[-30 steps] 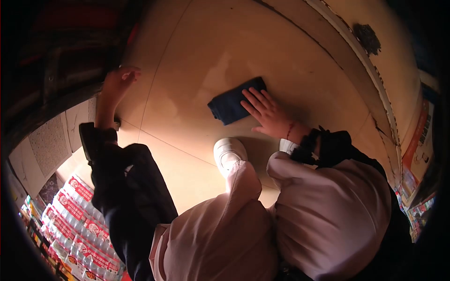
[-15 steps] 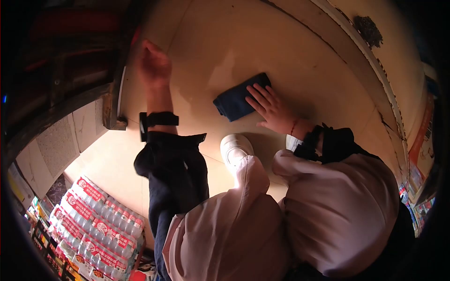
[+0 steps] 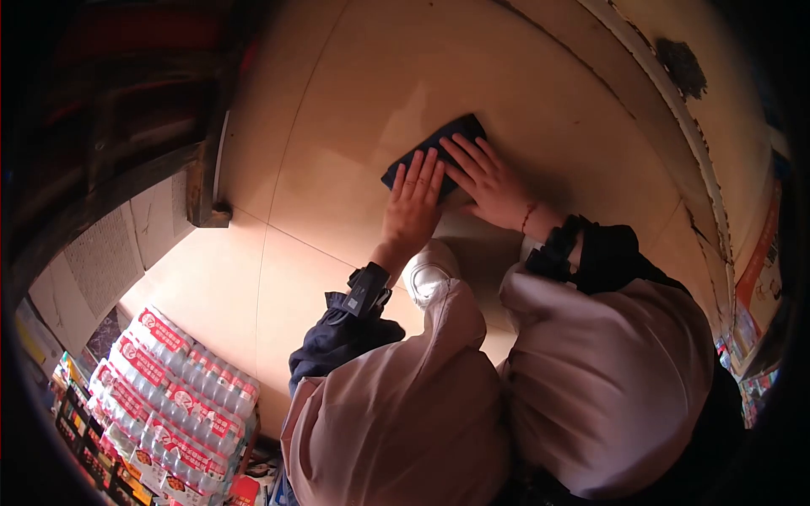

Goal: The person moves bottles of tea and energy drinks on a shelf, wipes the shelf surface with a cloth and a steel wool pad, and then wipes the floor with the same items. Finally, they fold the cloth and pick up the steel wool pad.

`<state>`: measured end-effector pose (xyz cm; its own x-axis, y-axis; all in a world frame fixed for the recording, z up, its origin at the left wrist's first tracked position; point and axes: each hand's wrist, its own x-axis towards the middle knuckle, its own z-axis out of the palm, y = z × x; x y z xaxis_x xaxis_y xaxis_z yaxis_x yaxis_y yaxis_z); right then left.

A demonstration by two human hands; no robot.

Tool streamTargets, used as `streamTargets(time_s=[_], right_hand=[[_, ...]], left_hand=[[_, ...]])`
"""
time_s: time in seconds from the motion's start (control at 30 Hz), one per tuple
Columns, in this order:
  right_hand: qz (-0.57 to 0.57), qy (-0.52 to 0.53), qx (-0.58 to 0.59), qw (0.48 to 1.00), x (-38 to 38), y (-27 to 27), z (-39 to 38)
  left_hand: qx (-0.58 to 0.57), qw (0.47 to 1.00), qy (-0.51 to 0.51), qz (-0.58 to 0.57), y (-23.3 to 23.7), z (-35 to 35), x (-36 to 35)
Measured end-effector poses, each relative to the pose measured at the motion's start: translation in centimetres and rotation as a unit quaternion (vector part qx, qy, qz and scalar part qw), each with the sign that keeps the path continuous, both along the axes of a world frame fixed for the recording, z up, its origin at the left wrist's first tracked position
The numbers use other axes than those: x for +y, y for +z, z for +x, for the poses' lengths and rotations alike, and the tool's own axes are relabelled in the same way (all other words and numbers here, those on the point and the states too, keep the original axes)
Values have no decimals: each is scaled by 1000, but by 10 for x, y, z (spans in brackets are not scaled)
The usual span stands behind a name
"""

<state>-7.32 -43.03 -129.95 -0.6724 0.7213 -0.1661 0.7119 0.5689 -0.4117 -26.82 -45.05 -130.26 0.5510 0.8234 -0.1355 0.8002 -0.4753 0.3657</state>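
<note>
A folded dark blue cloth lies on the tiled floor in front of my shoes. My left hand rests on the cloth's left part, fingers stretched out and pointing away from me. Just beside it, my right hand lies flat on the cloth's right part, its fingers extended. The two hands are close together, and between and beyond the fingers the cloth's far edge shows. Neither hand is wrapped round anything.
Packs of bottles with red and white labels stand at the lower left. A dark wooden frame is at the left. My white shoe is just below my left hand. A ledge curves along the right.
My left hand has come from the upper left down and right onto the cloth. My right hand has stayed on the cloth, with its fingers slightly shifted.
</note>
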Motion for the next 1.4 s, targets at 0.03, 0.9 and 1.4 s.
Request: streamTargets(time_s=[0.03, 0.9, 1.4], right_hand=[[0, 4, -1, 1000, 5, -1, -3], [13, 99, -20, 995, 57, 0, -19], [-2, 75, -44, 996, 56, 0, -11]], left_hand=[[2, 1000, 8, 13, -7, -3, 2], [21, 999, 22, -44, -7, -29, 27], [-1, 997, 31, -77, -9, -16, 14]])
